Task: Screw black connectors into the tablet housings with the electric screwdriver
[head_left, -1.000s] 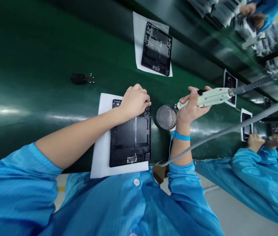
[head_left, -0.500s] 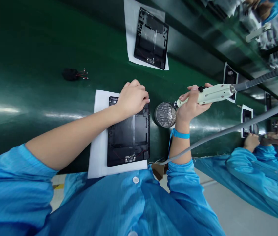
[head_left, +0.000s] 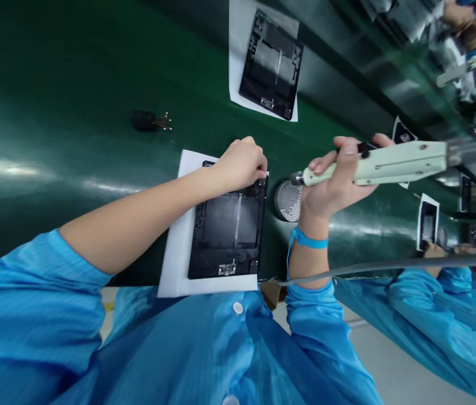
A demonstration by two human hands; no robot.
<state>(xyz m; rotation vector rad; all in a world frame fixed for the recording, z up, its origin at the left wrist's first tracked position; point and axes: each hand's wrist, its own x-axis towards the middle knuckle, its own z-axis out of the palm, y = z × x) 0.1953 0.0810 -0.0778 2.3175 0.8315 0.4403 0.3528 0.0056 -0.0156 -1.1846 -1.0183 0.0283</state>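
The left hand (head_left: 241,163) presses closed fingers on the black panel (head_left: 229,228) to steady it, while the right hand (head_left: 330,188) grips the electric screwdriver (head_left: 381,163) above the screw dish (head_left: 287,201).

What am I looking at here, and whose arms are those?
The picture comes from a camera worn on a person's head, looking down at their own two arms in blue sleeves. No robot is involved. The left hand rests on the top edge of a black tablet shell, which lies open on a white sheet on a green belt. The right hand grips a pale electric screwdriver with a grey cable; its tip points toward the shell, above a round mesh dish. Farther along lies another shell and a small black part with wires. At right, a co-worker's sleeve shows.
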